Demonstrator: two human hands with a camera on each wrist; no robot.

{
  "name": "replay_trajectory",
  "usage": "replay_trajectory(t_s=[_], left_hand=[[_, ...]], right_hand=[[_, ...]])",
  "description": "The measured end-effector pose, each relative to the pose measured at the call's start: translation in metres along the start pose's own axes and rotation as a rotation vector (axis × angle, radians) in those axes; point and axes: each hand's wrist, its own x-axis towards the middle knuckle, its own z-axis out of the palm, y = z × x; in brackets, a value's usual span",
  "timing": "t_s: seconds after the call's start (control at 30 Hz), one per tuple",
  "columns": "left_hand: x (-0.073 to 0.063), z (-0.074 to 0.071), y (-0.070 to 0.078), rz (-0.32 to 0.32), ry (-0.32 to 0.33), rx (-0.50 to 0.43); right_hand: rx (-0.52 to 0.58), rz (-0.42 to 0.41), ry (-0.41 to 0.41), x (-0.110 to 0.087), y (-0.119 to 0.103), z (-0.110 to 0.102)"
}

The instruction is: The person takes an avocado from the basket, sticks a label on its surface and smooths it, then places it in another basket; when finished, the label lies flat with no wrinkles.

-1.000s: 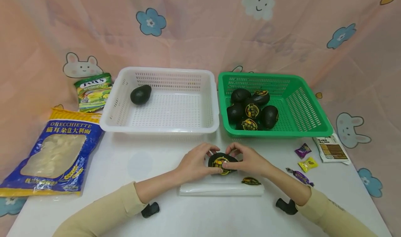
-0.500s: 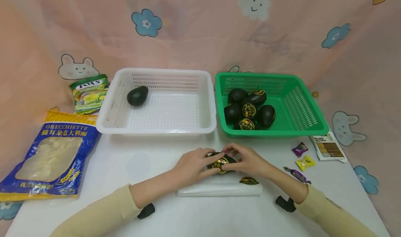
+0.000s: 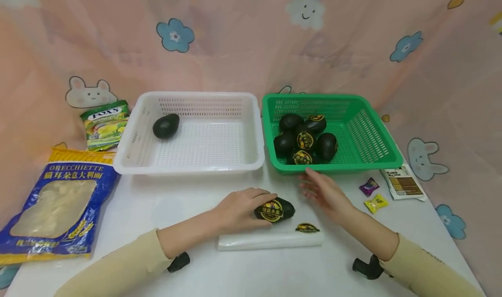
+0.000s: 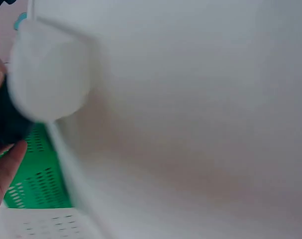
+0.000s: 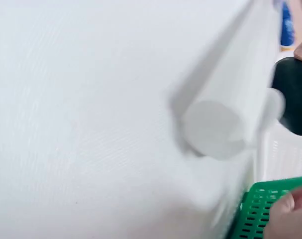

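Observation:
My left hand grips a dark avocado by its left end, thumb in front and fingers behind. A black-and-gold round sticker faces up on it. To the right of that avocado, my right hand holds nothing; its fingers are relaxed near the front rim of the green basket. Several avocados fill the left part of this basket, some with such stickers showing. A single avocado lies in the white basket, with no sticker visible.
A white roll lies in front of the hands, with a loose black-and-gold sticker at its back right. On the left are an orecchiette bag and a green Fox's bag. Wrapped candies and a white-brown packet lie right.
My right hand has let go of the avocado and moved right and back toward the green basket. The left hand, which touched the sticker half a second ago, now holds the avocado's left end.

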Motion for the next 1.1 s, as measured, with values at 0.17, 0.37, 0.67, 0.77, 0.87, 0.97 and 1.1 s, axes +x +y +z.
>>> replay_trajectory(t_s=[0.17, 0.37, 0.67, 0.77, 0.87, 0.97, 1.1], left_hand=[[0.054, -0.044, 0.004, 0.039, 0.156, 0.02], [0.136, -0.067, -0.016, -0.207, 0.002, 0.32], [0.136, -0.036, -0.034, -0.211, -0.114, 0.349], [0.112, -0.04, -0.024, -0.147, -0.01, 0.19], [0.075, -0.042, -0.012, -0.078, 0.064, -0.108], [0.025, -0.038, -0.007, -0.166, 0.022, -0.446], [-0.038, -0.036, -0.021, -0.595, 0.055, -0.868]], right_hand=[[0.255, 0.034, 0.1, -0.002, -0.012, -0.012], [0.186, -0.006, 0.105, 0.004, -0.012, -0.012], [0.18, -0.008, 0.12, 0.002, -0.004, -0.012], [0.193, -0.001, 0.134, 0.0, -0.001, -0.014], [0.199, -0.001, 0.134, -0.003, 0.001, -0.014], [0.22, -0.015, 0.124, -0.004, 0.001, -0.014], [0.247, -0.038, 0.096, -0.006, -0.001, -0.011]])
